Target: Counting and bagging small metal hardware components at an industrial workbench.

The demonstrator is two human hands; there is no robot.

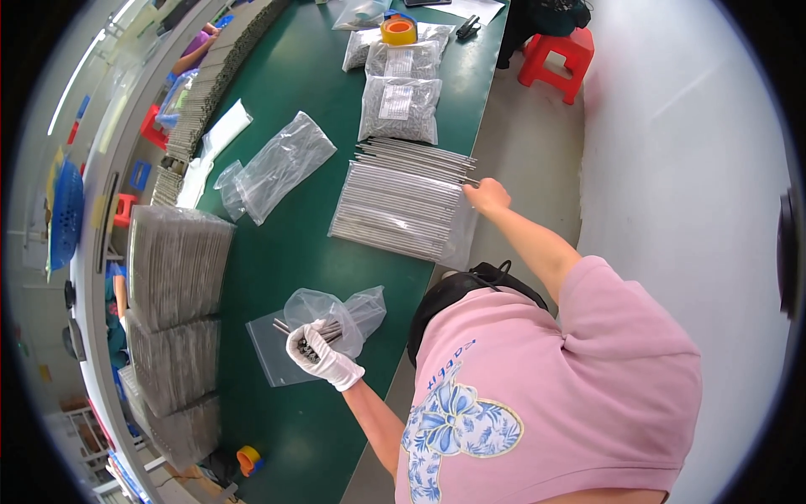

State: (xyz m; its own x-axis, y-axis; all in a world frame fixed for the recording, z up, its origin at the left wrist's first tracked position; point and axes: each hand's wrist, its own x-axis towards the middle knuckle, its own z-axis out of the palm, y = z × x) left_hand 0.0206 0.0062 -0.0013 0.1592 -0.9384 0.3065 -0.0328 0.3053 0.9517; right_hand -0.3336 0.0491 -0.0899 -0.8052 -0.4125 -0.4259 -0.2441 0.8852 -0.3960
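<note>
My left hand [329, 359], in a white glove, is cupped around small grey metal parts [308, 349]. A few short metal rods [331, 331] show by its fingers; whether the hand grips them too I cannot tell. Beneath and beside this hand lie crumpled clear plastic bags [363, 312]. My bare right hand [489, 195] reaches out, its fingers closed at the right end of a row of long thin metal rods [411, 155]. These rods lie on top of a clear bag of similar rods [395, 210] at the table's edge.
Bags of small grey parts [401, 122] lie beyond the rods, with yellow-orange tape [399, 32] on them. An unfilled plastic bag [285, 166] lies mid-table. Stacked bagged rods [178, 269] line the left side. A red stool [561, 63] stands at the far right; another tape roll [249, 459] lies near.
</note>
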